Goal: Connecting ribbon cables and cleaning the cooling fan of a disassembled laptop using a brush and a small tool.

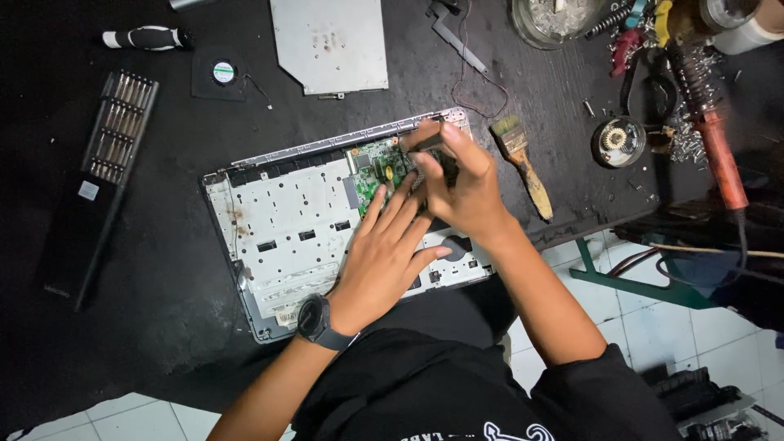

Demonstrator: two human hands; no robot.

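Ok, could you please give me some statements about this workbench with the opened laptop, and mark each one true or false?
1. The left hand lies flat on the opened laptop. True.
2. The right hand holds the brush. False: the brush lies on the bench, right of that hand.
3. A wristwatch is on the left wrist. True.
4. The screwdriver bit case lies right of the laptop. False: it lies to the left.
5. A green circuit board shows inside the laptop. True.

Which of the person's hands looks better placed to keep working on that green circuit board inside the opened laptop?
Probably the right hand: it is curled over the green circuit board, pinching a small dark part. The left hand lies flat on the laptop chassis, seemingly steadying it.
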